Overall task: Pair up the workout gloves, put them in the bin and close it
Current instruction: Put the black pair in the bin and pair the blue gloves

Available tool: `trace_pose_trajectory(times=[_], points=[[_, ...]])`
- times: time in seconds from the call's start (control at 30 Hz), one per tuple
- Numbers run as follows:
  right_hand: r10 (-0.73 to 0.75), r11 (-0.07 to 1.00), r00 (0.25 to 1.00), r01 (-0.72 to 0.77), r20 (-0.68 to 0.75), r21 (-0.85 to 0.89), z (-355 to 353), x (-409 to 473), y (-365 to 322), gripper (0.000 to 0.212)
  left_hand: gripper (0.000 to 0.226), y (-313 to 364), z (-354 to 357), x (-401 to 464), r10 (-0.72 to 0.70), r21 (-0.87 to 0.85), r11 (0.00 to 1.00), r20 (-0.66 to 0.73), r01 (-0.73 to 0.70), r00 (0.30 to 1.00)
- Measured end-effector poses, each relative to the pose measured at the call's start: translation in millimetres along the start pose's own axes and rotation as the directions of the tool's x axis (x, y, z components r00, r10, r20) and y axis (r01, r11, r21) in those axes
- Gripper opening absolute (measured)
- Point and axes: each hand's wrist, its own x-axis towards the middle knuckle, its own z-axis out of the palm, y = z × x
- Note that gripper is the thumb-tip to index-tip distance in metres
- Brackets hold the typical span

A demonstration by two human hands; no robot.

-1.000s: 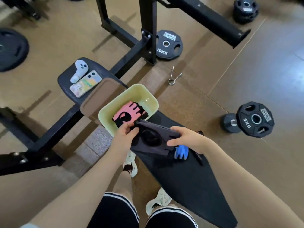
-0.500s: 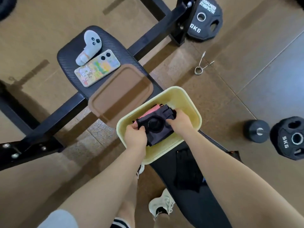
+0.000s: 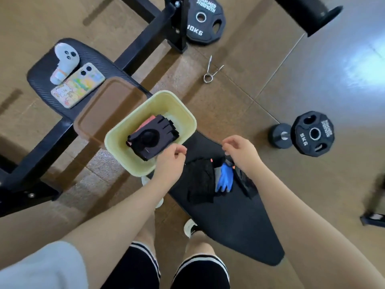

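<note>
Two hands: left hand and right hand hover apart, fingers loosely curled, holding nothing; the gap between them lies over the bench pad.
Bin: one pale yellow bin, a rounded rectangle of smooth plastic, just ahead of the left hand, whose fingers sit over its near rim.
Gloves in bin: a dark fingerless pair lies stacked inside, matte fabric with a round palm opening; a pink glove shows as a thin edge beneath. How many pink ones lie there cannot be told.
Gloves outside: a black mesh glove lies between the two wrists; one blue glove beside it, fingers pointing toward the person; another dark glove partly under the right wrist. Whether more are folded among them cannot be told.
Lid: one brown lid, flat with rounded corners and a raised border, ahead-left of the left hand, touching the bin's far side.
Bench pad: one long black pad, tapered, smooth, under both forearms.
Small seat: one ribbed black seat, far left of the left hand, carrying one phone in a cartoon case and one grey controller.
Weights: two black plates, a 10KG plate ahead and a 5KG plate right of the right hand, one small dumbbell touching it.
Clip: one wire spring collar ahead on the brown floor.
</note>
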Motion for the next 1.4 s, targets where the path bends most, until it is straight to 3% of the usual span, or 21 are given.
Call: trace_pose_trajectory(times=[0.1, 0.2, 0.37, 0.5, 0.63, 0.73, 0.9, 1.0, 1.07, 1.13, 1.17, 1.23, 1.27, 1.33, 1.4], points=[[0.133, 0.989, 0.991, -0.132, -0.011, 0.069, -10, -22, 71, 0.012, 0.019, -10, 51, -13, 0.052, 0.13, 0.989, 0.139, -0.071, 0.989], [0.17, 0.985, 0.985, -0.17, 0.012, -0.005, 1, -27, 140, 0.019, 0.028, -40, 100, -12, 0.104, 0.275, 0.948, 0.201, -0.158, 0.974], [-0.094, 0.974, 0.996, 0.092, 0.001, -0.208, 38, 2, 186, 0.034, 0.054, -103, 150, 9, 0.111, 0.575, 0.784, 0.239, -0.233, 0.965], [-0.298, 0.875, 0.955, 0.278, 0.013, -0.396, 56, 45, 185, 0.043, 0.063, -131, 159, 31, 0.196, 0.717, 0.619, 0.255, -0.321, 0.947], [-0.274, 0.831, 0.96, 0.263, 0.049, -0.49, 71, 75, 187, 0.052, 0.065, -152, 150, 44, 0.191, 0.817, 0.469, 0.275, -0.334, 0.942], [-0.267, 0.789, 0.964, 0.214, -0.008, -0.576, 78, 79, 188, 0.048, 0.067, -161, 142, 43, 0.187, 0.851, 0.447, 0.213, -0.277, 0.959], [-0.41, 0.896, 0.879, 0.339, -0.241, -0.288, 79, 45, 185, 0.024, 0.07, -172, 122, 34, 0.11, 0.833, 0.541, 0.068, -0.117, 0.992], [-0.437, 0.899, 0.878, 0.417, -0.197, -0.135, 61, 11, 182, 0.016, 0.069, -167, 114, 32, 0.066, 0.848, 0.517, 0.101, -0.121, 0.993], [-0.417, 0.909, 0.901, 0.416, -0.116, -0.036, 51, -14, 180, 0.013, 0.064, -154, 113, 29, 0.155, 0.801, 0.567, 0.124, -0.191, 0.98], [-0.434, 0.901, 0.893, 0.429, -0.116, -0.069, 51, -38, 180, 0.011, 0.05, -135, 115, 18, 0.23, 0.613, 0.745, 0.136, -0.264, 0.964], [-0.45, 0.891, 0.883, 0.433, -0.134, -0.138, 55, -48, 179, 0.013, 0.041, -124, 117, 9, 0.213, 0.462, 0.851, 0.132, -0.25, 0.968], [-0.39, 0.914, 0.908, 0.361, -0.152, -0.184, 67, -63, 176, 0.018, 0.025, -102, 126, -12, 0.058, 0.093, 0.993, 0.121, -0.07, 0.991], [-0.306, 0.95, 0.941, 0.291, -0.147, -0.117, 73, -69, 172, 0.019, 0.024, -93, 130, -23, -0.056, -0.077, 0.995, 0.12, 0.066, 0.991], [-0.177, 0.982, 0.978, 0.184, -0.114, 0.05, 83, -78, 157, 0.022, 0.028, -83, 133, -40, -0.257, -0.254, 0.919, 0.193, 0.301, 0.947], [-0.206, 0.968, 0.979, 0.204, -0.005, 0.148, 93, -86, 142, 0.028, 0.028, -81, 133, -54, -0.294, -0.328, 0.874, 0.231, 0.359, 0.927]])
